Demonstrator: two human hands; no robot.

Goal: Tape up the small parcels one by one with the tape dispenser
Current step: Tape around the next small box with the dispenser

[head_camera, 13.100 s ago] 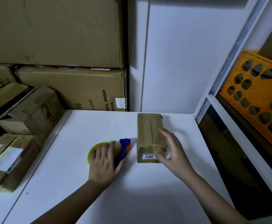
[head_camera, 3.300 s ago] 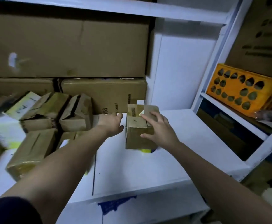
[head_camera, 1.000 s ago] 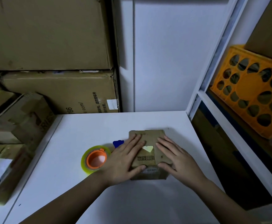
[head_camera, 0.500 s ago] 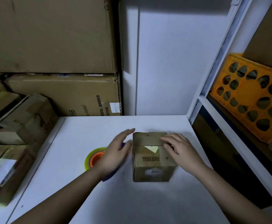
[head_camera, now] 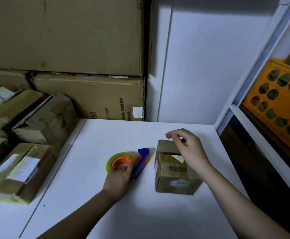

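Lying tape dispenser (head_camera: pixel 137 163), nose away

Dim white shelving (head_camera: pixel 254 66), stacked cartons (head_camera: pixel 63 35)

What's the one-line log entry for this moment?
step: reaching for tape dispenser | left hand: on dispenser | right hand: over small parcel | parcel flaps: untaped

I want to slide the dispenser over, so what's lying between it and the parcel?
Nothing: the head view shows only bare white table between the dispenser and the parcel.
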